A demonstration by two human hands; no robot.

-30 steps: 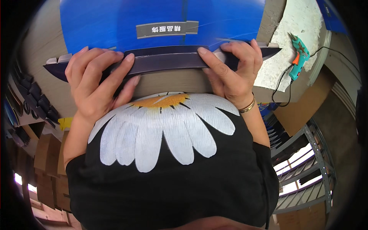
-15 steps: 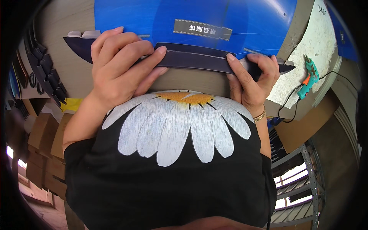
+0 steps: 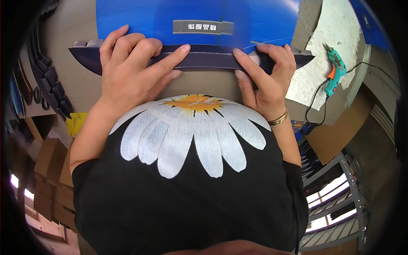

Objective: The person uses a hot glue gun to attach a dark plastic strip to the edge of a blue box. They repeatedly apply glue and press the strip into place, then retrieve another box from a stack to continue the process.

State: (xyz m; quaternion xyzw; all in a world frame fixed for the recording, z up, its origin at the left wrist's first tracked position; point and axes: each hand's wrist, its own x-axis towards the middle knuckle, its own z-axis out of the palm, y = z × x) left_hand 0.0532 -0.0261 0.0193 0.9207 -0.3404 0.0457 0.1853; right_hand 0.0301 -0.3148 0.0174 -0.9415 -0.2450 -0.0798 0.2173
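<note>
A long, dark navy strip (image 3: 206, 60) with curved, tapering ends lies across the near edge of a glossy blue printed sheet (image 3: 136, 19). My left hand (image 3: 127, 63) grips the strip left of its middle, index finger stretched along the top and thumb at the near side. On the other side, my right hand (image 3: 270, 74) pinches it between index finger and thumb, the remaining fingers curled over its far side. A pale line runs along the strip between my two index fingertips. What lies beneath my fingers is hidden.
A teal glue gun (image 3: 337, 70) with a black cord lies on a stained white sheet (image 3: 316, 63) at the right. Dark folded strips (image 3: 53, 78) and scissors (image 3: 40, 97) lie at the left. Cardboard boxes (image 3: 49, 161) and a metal rack (image 3: 352, 187) stand beyond the table.
My right hand has moved closer to my left along the strip, narrowing the gap between the index fingertips. Both hands keep their grip. The whole view has shifted slightly.
</note>
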